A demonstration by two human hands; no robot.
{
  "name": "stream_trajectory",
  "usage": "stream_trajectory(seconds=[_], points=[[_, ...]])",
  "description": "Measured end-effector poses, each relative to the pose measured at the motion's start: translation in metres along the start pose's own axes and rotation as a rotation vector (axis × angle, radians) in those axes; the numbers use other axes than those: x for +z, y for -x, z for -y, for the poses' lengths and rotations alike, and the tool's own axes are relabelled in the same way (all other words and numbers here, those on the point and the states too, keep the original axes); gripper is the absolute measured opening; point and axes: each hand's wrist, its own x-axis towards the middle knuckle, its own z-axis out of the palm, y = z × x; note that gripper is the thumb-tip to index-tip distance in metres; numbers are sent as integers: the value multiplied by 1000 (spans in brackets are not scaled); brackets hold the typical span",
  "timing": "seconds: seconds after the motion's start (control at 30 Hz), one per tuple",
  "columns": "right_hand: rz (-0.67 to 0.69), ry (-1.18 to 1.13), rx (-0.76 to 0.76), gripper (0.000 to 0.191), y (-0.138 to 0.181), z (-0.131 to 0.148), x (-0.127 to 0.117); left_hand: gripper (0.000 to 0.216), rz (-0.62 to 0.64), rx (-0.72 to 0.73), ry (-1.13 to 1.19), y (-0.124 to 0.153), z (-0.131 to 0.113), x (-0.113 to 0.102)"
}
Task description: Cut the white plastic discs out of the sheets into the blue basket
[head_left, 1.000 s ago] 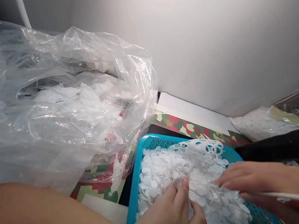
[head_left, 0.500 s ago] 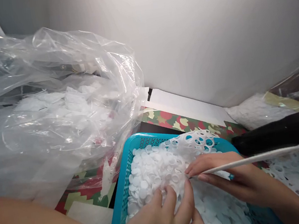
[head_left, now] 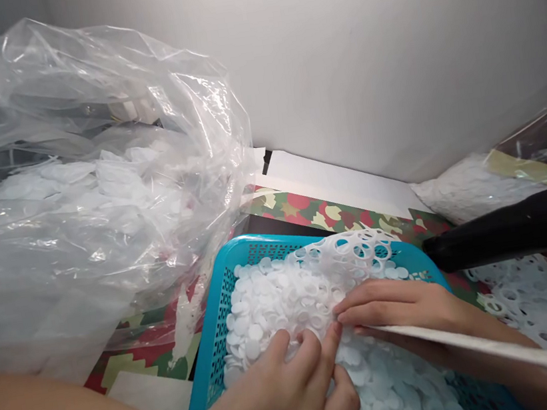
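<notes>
A turquoise plastic basket (head_left: 219, 306) is heaped with small white round discs (head_left: 266, 303). A white punched sheet full of round holes (head_left: 347, 252) lies over the heap. My left hand (head_left: 293, 397) rests on the discs with fingers curled and pinching at the sheet's edge. My right hand (head_left: 398, 306) meets it from the right, fingers pressed together on the same sheet. A thin white strip (head_left: 499, 350) runs across my right wrist.
A large clear plastic bag (head_left: 89, 182) of white material fills the left. A black bar (head_left: 513, 230) lies at the right, above more punched sheet (head_left: 537, 291). Another bag of white discs (head_left: 468, 189) sits by the white wall. A camouflage-patterned mat (head_left: 325, 211) covers the surface.
My right hand has moved left from the basket's right side to meet my left hand on the sheet. The view has shifted slightly, so the basket sits further left.
</notes>
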Motion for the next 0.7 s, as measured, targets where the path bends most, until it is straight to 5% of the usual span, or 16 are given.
stream_trajectory(seconds=[0.57,0.7], points=[[-86,97,-21,30,6,-1,5,37,67,37,44,-2,5,-4],[-133,335,-204,31,8,-3,8,34,87,40,38,-4,6,-8]])
